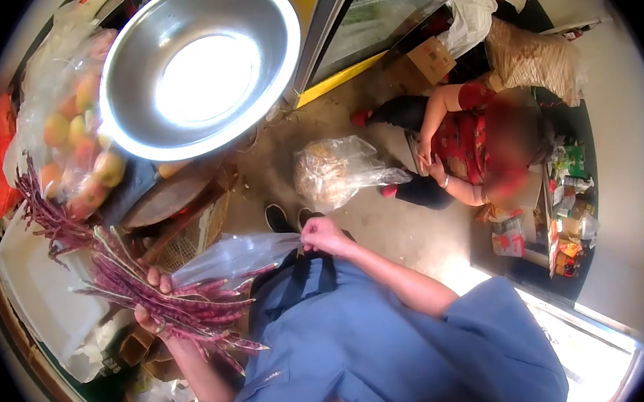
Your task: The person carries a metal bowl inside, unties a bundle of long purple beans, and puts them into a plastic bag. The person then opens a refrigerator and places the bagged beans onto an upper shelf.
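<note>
My left hand [153, 318] is closed around a thick bunch of long purple bean pods [194, 311], whose ends stick out on both sides of the fingers. In my right hand [325, 235], fingers pinch the edge of a clear plastic bag [235, 255]. The bag is stretched from there toward the bunch, in front of my blue clothing. More purple bean pods [54, 211] lie in a loose heap to the upper left, near a white plastic tub [37, 280].
A large steel basin [127, 80] stands at the top, beside a bag of apples [78, 129]. On the floor ahead sits a clear bag with pale contents [323, 171]. A person in a red patterned top [457, 141] sits to the right, near a cardboard box [428, 60] and shelved packets [569, 219].
</note>
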### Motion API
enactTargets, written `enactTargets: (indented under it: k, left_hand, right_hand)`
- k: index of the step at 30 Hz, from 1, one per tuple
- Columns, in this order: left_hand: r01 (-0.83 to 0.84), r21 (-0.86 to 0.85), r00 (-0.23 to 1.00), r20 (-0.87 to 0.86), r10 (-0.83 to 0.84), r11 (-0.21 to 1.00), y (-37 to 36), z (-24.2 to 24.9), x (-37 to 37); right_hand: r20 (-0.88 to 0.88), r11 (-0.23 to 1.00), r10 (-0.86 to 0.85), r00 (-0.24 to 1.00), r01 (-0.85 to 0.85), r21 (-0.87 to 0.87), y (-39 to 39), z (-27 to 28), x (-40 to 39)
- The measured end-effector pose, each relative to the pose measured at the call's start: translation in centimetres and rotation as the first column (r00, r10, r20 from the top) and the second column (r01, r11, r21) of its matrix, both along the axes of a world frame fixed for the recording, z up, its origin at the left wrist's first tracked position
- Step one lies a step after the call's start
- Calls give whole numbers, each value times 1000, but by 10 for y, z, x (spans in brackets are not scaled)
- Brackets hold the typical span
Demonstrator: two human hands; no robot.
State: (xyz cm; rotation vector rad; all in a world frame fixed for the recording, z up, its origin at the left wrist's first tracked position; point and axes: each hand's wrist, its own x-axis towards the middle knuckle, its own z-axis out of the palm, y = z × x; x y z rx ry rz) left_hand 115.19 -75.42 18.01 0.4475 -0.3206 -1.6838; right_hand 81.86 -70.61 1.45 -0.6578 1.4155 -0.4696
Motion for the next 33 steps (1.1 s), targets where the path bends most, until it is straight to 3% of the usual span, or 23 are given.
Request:
enactTargets:
  k: [3, 8, 10, 14, 17, 18, 23, 25, 27, 31, 33]
  left_hand:
    - [-8, -26, 1000, -21, 8, 1000, -8, -6, 8]
    - [-67, -16, 997, -26, 67, 998, -10, -17, 18]
    - [-80, -8, 996, -30, 80, 997, -10, -17, 14]
    - [-133, -17, 989, -61, 132, 991, -10, -30, 8]
    - [-219, 19, 976, 10, 219, 976, -9, -32, -8]
    - [-290, 85, 954, 104, 281, 953, -6, -31, -15]
    - [-354, 34, 932, 88, 350, 934, 3, -48, -63]
    - [-507, 85, 855, 179, 487, 858, 12, -52, -94]
    - [-495, 71, 867, 113, 486, 866, 18, -46, -131]
    - [-647, 161, 763, 142, 631, 745, 29, -31, -221]
    - [-684, 155, 730, 136, 670, 713, 39, -35, -251]
  right_hand:
    - [-25, 997, -45, 999, 43, -60, -11, -1, 9]
    - [-50, 998, 26, 998, -29, -53, -37, 16, 9]
    - [-166, 974, 195, 967, -211, -86, -47, 18, 6]
    - [-204, 959, 226, 953, -254, -124, -64, 16, -3]
    - [-356, 879, 346, 868, -432, -200, -77, 13, -19]
    - [-362, 868, 364, 858, -453, -201, -84, 15, -26]
    - [-245, 871, 426, 871, -469, -149, -106, 14, -75]
    - [-264, 825, 489, 831, -539, -169, -121, 11, -105]
    - [-273, 777, 543, 794, -599, -195, -138, 8, -135]
    - [-230, 749, 610, 758, -646, -143, -167, -12, -199]
    - [-123, 837, 544, 830, -547, 14, -185, -11, -216]
